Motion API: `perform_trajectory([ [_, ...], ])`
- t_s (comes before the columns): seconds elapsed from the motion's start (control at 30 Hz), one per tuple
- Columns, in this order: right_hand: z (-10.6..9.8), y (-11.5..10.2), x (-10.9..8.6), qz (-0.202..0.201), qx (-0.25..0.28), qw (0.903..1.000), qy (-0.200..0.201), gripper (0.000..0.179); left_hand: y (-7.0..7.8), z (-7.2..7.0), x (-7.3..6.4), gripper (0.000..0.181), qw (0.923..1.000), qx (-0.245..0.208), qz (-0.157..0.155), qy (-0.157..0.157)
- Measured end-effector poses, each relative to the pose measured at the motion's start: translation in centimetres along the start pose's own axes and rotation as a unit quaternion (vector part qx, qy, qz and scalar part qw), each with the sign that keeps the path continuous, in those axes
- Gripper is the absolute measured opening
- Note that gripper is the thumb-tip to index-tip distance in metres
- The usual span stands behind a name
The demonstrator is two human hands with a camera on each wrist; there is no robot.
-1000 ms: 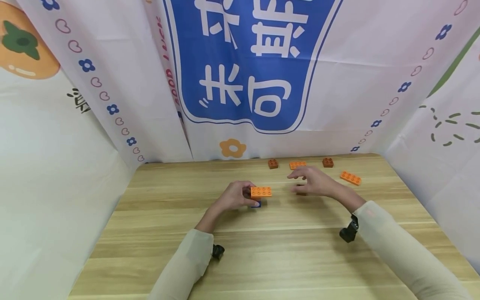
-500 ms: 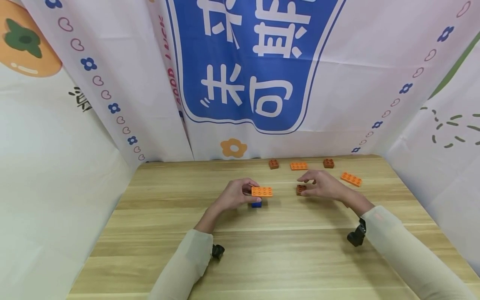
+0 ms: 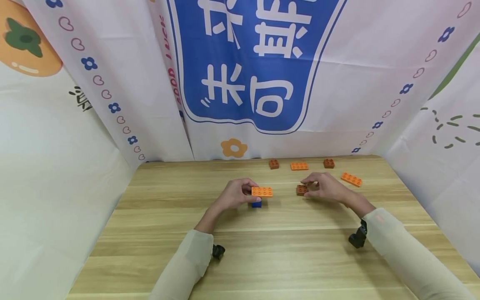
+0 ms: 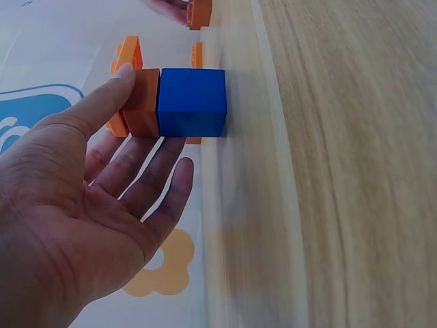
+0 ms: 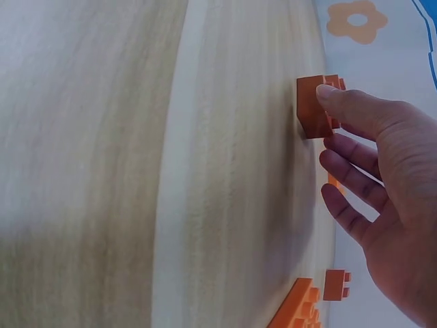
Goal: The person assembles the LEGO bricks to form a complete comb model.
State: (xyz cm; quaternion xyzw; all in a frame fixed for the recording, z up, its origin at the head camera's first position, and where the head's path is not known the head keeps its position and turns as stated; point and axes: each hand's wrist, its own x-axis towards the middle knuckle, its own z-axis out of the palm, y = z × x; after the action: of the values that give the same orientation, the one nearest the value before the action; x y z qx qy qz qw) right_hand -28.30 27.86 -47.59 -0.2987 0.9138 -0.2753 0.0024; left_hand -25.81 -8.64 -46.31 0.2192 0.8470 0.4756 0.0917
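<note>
My left hand [image 3: 234, 194] grips a small stack of toy building bricks near the table's middle. In the left wrist view the stack has a blue brick [image 4: 192, 102] at the bottom, a reddish-brown brick [image 4: 142, 106] on it, and a flat orange eight-stud brick [image 3: 261, 191] on top. The thumb lies against the brown and orange bricks, with fingers behind. To the right, my right hand [image 3: 325, 187] pinches another reddish-brown brick [image 5: 312, 109] between thumb and index finger, low at the table. Its other fingers are loosely bent.
Along the table's back edge lie a brown brick [image 3: 273, 164], a flat orange brick [image 3: 299, 166] and another brown brick [image 3: 328, 163]. A second flat orange brick [image 3: 351, 179] lies right of my right hand. Printed cloth [image 3: 210, 141] hangs behind the wooden table [image 3: 262, 258].
My right hand has shifted right from above the brown brick and now pinches it at its right side. My left thumb has slid up from the blue brick; the stack stays nearly in place.
</note>
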Motion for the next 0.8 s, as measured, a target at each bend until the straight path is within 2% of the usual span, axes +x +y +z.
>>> perform_trajectory([
  [0.43, 0.72, 0.82, -0.17, 0.002, 0.009, 0.9999, 0.009, 0.037, -0.15, 0.03, 0.03, 0.030, 0.9999, 0.002, -0.013, 0.006],
  [0.8, 0.50, 0.46, -0.27, 0.020, 0.001, 0.9998, 0.006, 0.036, -0.35, 0.13, 0.19, 0.030, 0.9998, -0.004, -0.019, 0.008],
])
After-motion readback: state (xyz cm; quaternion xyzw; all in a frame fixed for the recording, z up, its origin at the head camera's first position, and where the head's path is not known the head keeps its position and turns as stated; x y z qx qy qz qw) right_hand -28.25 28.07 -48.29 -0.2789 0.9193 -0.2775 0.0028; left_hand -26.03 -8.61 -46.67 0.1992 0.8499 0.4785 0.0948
